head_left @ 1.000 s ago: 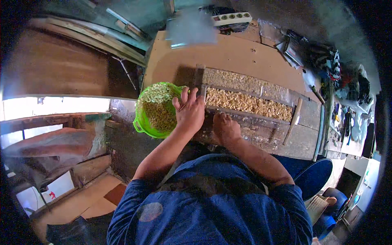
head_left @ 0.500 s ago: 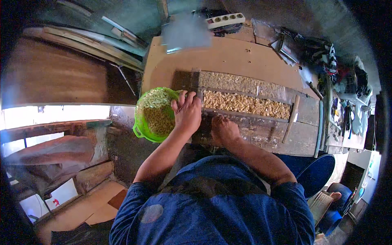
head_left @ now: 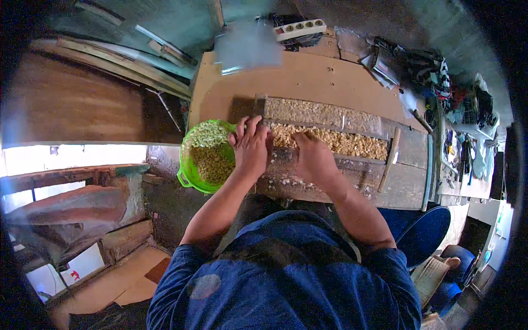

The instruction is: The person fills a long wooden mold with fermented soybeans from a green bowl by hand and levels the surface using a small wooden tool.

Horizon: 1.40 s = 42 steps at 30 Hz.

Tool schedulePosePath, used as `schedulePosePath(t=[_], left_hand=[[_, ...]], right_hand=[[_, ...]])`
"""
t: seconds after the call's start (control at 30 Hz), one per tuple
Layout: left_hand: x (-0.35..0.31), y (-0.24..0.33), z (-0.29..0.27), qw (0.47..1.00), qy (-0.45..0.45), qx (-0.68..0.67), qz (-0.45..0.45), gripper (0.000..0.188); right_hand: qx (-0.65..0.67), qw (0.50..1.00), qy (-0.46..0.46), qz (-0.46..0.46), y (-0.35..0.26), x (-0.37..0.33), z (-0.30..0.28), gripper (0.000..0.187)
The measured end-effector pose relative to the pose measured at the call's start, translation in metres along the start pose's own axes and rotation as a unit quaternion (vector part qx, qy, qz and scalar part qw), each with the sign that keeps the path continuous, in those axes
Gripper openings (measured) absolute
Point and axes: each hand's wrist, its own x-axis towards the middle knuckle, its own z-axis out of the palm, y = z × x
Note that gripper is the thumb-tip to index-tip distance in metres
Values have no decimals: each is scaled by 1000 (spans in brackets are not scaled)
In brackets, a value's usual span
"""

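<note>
Pale, bean-like pieces [head_left: 352,145] fill a long, narrow wooden trough in front of me. My right hand [head_left: 316,157] reaches over the trough's near edge, its fingers stretched down onto the pieces near the left part. At the trough's left end rests my left hand [head_left: 251,147], fingers spread and bent over the frame, beside a bright green basin [head_left: 186,175]. More loose pale pieces [head_left: 213,164] lie in that basin. Behind the trough is a flat strip of similar pieces under clear plastic [head_left: 319,113]. What lies beneath both palms is hidden.
A wooden stick [head_left: 389,159] lies across the trough's right end. Clear plastic sheets [head_left: 247,49] and a power strip [head_left: 300,29] are at the table's back. A blue round container [head_left: 423,237] stands below right; bags and tools crowd the far right.
My right hand has moved up from the near edge of the trough onto the pale pieces, its fingers unfolding from a fist. My left hand stays at the left end, having shifted only slightly.
</note>
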Motion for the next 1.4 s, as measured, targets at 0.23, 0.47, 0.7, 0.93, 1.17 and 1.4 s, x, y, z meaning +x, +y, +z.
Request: schedulePosePath(t=[0.23,0.47,0.7,0.93,1.17,1.4], left_hand=[[0,-4,15,999,-26,24,-14,42],[-14,-2,8,997,-67,22,-7,47],[-30,1,-2,995,-94,41,-7,61],[-45,4,-13,992,-113,52,3,72],[-51,9,-9,991,-126,52,3,78],[-35,11,-7,992,-123,33,-23,79]], right_hand=[[48,978,160,126,61,-48,-24,32],[-67,875,365,312,159,-130,-37,41],[259,779,403,405,215,-166,-14,49],[192,842,347,366,215,-166,-13,43],[367,785,357,348,193,-155,-20,37],[427,756,380,318,176,-163,-30,45]])
